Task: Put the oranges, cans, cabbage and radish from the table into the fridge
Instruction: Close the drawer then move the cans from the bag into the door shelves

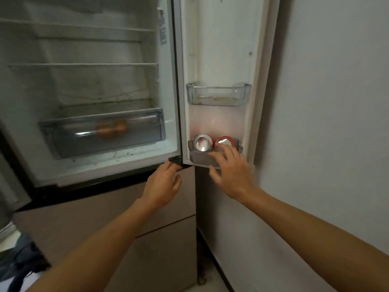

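Two empty hands at the foot of the white open fridge door, cans and oranges inside.
The right hand, fingers spread and loose, reaches over the smoky plastic door bin, fingertips at the red aluminium can. The silver aluminium can stands just left of them. The left hand hangs slack alongside, holding nothing. The round oranges lie in the clear plastic drawer, up-left of both hands.

Lower door bin: silver can, red can (side by side).
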A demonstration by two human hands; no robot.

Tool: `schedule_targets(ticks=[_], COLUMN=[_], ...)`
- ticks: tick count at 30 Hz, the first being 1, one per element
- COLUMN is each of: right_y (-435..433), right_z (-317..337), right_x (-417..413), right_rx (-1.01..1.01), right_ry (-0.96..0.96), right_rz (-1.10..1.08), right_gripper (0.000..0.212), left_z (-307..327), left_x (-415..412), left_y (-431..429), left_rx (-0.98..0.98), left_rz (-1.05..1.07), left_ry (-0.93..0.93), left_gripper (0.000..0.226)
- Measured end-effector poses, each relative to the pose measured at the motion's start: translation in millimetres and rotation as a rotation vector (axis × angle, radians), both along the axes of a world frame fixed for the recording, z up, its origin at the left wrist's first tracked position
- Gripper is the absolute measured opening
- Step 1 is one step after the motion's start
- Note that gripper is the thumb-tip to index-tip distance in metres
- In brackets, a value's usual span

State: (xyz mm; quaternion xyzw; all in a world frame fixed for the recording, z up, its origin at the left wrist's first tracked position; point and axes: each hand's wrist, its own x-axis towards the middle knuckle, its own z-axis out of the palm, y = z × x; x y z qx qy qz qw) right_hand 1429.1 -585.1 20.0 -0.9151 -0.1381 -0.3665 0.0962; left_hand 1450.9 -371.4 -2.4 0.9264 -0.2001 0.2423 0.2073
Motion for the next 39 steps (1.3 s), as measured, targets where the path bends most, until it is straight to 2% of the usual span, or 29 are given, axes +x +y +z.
schedule_targets(ticks=[5,9,11,17,24,34,39], right_y=[39.4,87.2,120.8,225.4,347.7,473.8,529.8], right_z=[-47.4,-90.2,-102.9,-116.7,-117.1,-128.6,-127.6], right_x=[-47.8,-102.8,-132.4,-244.4,-424.5,-720.5,-825.2], right_rx=[-0.040,-0.085,-0.157,-0.213,-0.293,-0.343,-0.434], right_ry=[0.190,0.406,0.452,0.469,0.405,0.375,0.369], right_rz=[0.320,0.521,0.619,0.936,1.308,1.638,1.785], right_gripper=[0.029,0.031,0.033,0.032,0.043,0.041,0.039], left_z=[-53.9,-88.8,-93.1,-96.4,-105.6,-104.1,-108.9], left_x=[-102.3,-202.5,-256.0,-422.8,-650.1,-963.6,-1074.7], left_y=[42.6,78.1,97.2,156.8,224.1,269.4,289.5], left_rx=[0.099,0.139,0.140,0.162,0.054,-0.036,-0.082], left_rz=[0.222,0.397,0.508,0.852,1.202,1.566,1.740], left_ry=[0.153,0.285,0.327,0.411,0.454,0.552,0.588], left_gripper=[0.024,0.027,0.027,0.030,0.032,0.028,0.027])
